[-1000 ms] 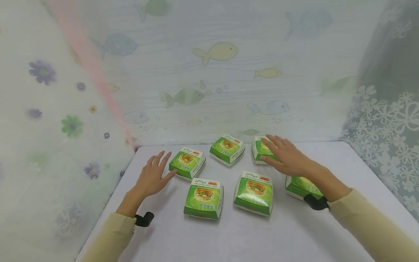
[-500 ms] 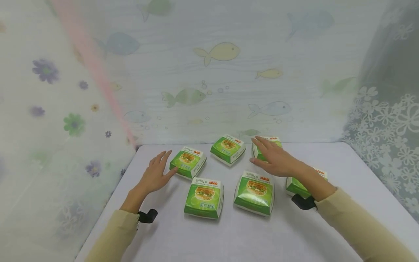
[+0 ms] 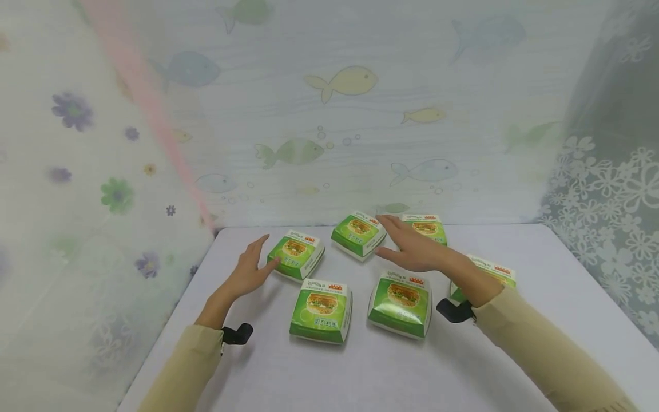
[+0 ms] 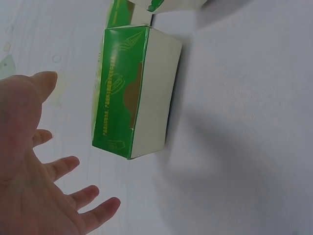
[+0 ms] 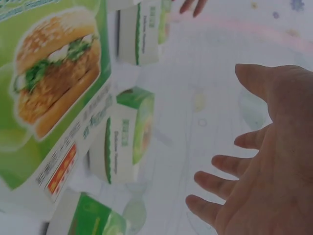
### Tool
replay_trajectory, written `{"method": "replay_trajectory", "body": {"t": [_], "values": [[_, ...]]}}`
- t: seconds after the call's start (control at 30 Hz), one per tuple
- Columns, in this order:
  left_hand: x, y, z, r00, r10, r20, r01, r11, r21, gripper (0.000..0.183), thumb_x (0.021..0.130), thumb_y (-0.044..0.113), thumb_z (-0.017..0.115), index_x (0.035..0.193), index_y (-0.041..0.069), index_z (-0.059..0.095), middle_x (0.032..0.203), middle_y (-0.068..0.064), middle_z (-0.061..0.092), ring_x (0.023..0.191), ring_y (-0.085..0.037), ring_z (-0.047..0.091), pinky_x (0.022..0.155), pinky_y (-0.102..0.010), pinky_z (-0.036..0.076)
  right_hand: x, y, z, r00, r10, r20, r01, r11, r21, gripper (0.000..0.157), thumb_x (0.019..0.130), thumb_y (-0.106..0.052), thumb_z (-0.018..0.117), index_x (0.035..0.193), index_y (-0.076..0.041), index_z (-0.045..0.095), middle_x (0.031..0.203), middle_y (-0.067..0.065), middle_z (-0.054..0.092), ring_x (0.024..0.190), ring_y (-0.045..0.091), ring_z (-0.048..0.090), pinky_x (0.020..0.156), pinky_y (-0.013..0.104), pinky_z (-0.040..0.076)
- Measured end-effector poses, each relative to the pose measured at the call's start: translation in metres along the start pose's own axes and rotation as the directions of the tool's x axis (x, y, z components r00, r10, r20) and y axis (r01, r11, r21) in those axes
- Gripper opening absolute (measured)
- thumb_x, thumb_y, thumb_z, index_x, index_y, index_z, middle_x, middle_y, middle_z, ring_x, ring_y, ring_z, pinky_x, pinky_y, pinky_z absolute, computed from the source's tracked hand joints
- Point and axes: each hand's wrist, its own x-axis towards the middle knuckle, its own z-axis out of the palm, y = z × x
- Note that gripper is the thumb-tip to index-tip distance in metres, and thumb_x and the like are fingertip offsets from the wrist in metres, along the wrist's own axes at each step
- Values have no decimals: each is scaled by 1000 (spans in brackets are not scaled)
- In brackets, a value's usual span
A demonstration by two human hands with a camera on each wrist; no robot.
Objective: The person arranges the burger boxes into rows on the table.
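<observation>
Several green and white burger boxes with a burger picture on the lid lie on the white table. My left hand hovers by the left-hand box, fingers extended; the left wrist view shows a gap between the hand and a box's green side. My right hand is held above the table with fingers spread, between the back middle box and the back right box, partly hiding the latter. It holds nothing. In the right wrist view, a large box lid is nearest the camera.
Two boxes sit nearer the front, a left one and a right one. Another box at the right is partly behind my right forearm. A fish-print curtain hangs behind the table; flowered sheets flank it.
My right hand has moved left, from over the back right box towards the back middle one, uncovering more of the right-hand boxes. The left hand has shifted slightly right. The boxes stay put.
</observation>
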Motion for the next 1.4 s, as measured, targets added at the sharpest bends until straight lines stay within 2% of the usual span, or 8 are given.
{"method": "replay_trajectory", "body": {"t": [0.27, 0.47, 0.67, 0.83, 1.0, 1.4], "values": [[6, 1, 4, 996, -76, 37, 78, 995, -61, 77, 107, 40, 52, 163, 5, 13, 165, -29, 15, 151, -51, 14, 117, -71, 16, 16, -11, 5, 999, 2, 35, -4, 999, 54, 81, 105, -37, 57, 163, -3, 13, 167, 25, 15, 153, 44, 17, 119, 63, 23], [9, 1, 6, 995, -89, 49, 93, 991, -94, 77, 107, 40, 52, 163, 6, 13, 165, -29, 15, 151, -49, 17, 118, -68, 21, 28, -15, 10, 998, -8, 62, 1, 995, 104, 77, 105, -33, 57, 162, -1, 16, 166, 27, 16, 153, 45, 19, 120, 62, 24], [12, 0, 7, 990, -120, 70, 128, 984, -127, 77, 107, 44, 51, 164, 10, 12, 165, -28, 15, 149, -51, 22, 116, -68, 26, 42, -19, 18, 996, 18, 86, -28, 992, 120, 77, 105, -33, 57, 161, 2, 17, 167, 24, 18, 155, 43, 12, 122, 60, 19], [13, -4, 6, 984, -155, 86, 167, 973, -158, 76, 107, 45, 50, 164, 12, 12, 165, -27, 17, 146, -52, 27, 113, -68, 32, 55, -23, 28, 996, 15, 93, -28, 990, 139, 74, 106, -33, 56, 161, 1, 20, 166, 24, 21, 154, 40, 18, 122, 57, 22], [16, -5, 7, 983, -163, 88, 175, 971, -162, 76, 107, 44, 50, 164, 11, 13, 165, -27, 18, 146, -52, 27, 113, -68, 32, 65, -29, 35, 996, 15, 88, -29, 986, 162, 73, 105, -32, 57, 160, 1, 23, 165, 24, 25, 154, 40, 20, 123, 56, 22], [21, -6, 13, 981, -159, 111, 178, 967, -183, 72, 108, 43, 46, 163, 9, 16, 164, -28, 21, 144, -53, 31, 113, -67, 33, 78, -37, 48, 990, 80, 112, -101, 975, 196, 75, 105, -34, 57, 161, -1, 22, 166, 22, 24, 155, 38, 19, 124, 54, 20]]}}
